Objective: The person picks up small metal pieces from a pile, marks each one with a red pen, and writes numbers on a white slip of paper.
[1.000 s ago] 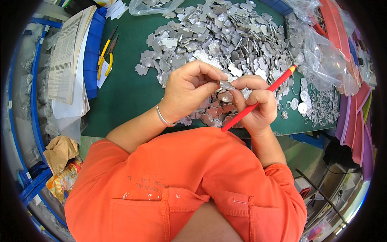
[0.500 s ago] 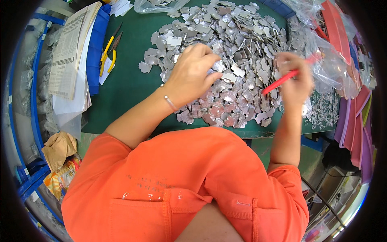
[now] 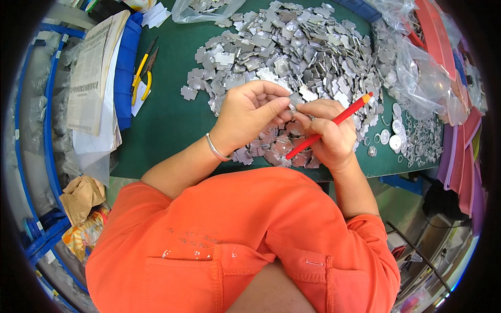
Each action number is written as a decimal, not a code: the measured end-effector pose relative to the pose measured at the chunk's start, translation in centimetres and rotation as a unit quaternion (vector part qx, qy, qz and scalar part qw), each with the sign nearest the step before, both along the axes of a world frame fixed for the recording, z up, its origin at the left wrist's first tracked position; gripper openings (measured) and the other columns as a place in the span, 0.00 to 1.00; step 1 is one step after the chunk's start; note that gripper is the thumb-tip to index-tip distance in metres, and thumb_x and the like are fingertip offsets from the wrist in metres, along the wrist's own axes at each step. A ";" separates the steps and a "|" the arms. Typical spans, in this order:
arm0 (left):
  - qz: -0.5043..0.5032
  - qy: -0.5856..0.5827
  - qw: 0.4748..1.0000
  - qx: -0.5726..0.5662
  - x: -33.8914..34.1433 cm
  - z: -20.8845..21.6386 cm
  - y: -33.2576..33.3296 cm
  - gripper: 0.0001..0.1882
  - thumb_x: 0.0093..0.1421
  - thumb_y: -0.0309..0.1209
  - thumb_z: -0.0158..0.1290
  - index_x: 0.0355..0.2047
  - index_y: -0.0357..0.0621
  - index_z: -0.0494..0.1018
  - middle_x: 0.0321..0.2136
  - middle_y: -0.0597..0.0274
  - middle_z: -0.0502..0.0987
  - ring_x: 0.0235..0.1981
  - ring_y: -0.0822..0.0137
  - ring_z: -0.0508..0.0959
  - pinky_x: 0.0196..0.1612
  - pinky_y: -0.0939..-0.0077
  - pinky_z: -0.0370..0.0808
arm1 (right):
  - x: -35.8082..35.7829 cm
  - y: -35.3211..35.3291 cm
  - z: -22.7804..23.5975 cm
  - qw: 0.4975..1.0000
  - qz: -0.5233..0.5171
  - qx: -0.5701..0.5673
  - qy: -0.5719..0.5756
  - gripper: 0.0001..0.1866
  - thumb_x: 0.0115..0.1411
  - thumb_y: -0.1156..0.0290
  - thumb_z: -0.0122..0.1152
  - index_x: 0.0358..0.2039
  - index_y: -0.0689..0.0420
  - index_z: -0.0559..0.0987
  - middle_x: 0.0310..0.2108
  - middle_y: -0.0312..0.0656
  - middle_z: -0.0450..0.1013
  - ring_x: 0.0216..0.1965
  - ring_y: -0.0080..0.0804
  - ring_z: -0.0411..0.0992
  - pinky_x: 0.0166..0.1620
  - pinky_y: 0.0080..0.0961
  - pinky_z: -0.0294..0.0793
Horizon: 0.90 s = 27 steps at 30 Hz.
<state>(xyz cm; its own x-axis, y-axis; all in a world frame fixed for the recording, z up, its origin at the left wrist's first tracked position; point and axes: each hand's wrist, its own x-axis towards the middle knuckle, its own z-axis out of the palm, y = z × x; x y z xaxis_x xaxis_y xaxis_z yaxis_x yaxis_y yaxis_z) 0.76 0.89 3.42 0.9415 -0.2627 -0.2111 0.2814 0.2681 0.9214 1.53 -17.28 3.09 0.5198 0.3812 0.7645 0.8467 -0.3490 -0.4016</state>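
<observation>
My two hands meet above the near part of a heap of small silvery metal plates, many of them with notched, cross-like outlines. My left hand is closed, thumb and fingers pinching a small silvery metal piece that is mostly hidden by the fingertips. Against the same piece press the thumb and forefinger of my right hand. A red pen is also tucked in the right hand, slanting from lower left to an orange end at upper right.
Metal rings and discs lie right of the heap on the green table. Yellow-handled pliers lie at left by a blue bin with newspaper. Clear plastic bags and a red tray stand at right.
My right hand has come left from the heap's right side, still with the red pen, to meet my left hand. My left hand has drawn slightly nearer, and a small metal piece shows between them.
</observation>
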 end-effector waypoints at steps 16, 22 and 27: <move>-0.046 0.001 0.999 -0.011 -0.1 0.3 0.6 0.10 0.56 0.21 0.54 0.38 0.32 0.69 0.33 0.55 0.76 0.30 0.68 0.79 0.31 0.80 0.77 | -1.2 -0.3 -0.5 0.980 -0.038 0.149 0.127 0.18 0.43 0.87 0.66 0.19 0.57 0.64 0.27 0.46 0.75 0.25 0.30 0.73 0.26 0.20 0.71; -0.017 0.026 0.996 -0.081 0.0 0.2 0.2 0.12 0.54 0.19 0.54 0.39 0.32 0.68 0.30 0.55 0.76 0.29 0.67 0.80 0.28 0.81 0.77 | -1.2 0.3 -0.5 0.982 -0.055 0.138 0.121 0.17 0.45 0.87 0.64 0.21 0.57 0.64 0.30 0.48 0.74 0.25 0.29 0.72 0.27 0.19 0.71; -0.010 -0.008 0.998 -0.063 -0.3 0.4 0.1 0.13 0.53 0.17 0.55 0.40 0.32 0.68 0.30 0.55 0.76 0.31 0.66 0.80 0.30 0.81 0.77 | -2.2 0.2 -1.0 0.927 -0.041 0.250 0.276 0.16 0.48 0.86 0.62 0.22 0.58 0.62 0.32 0.49 0.73 0.27 0.24 0.72 0.28 0.17 0.72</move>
<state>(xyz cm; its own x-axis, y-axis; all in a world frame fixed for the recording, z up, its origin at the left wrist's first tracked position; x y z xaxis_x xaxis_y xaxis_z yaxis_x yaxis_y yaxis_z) 0.47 0.94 3.86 0.9389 -0.3048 -0.1601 0.2731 0.3764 0.8853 -0.70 -17.05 2.06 0.8962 -0.0083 0.4436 0.4425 -0.0561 -0.8950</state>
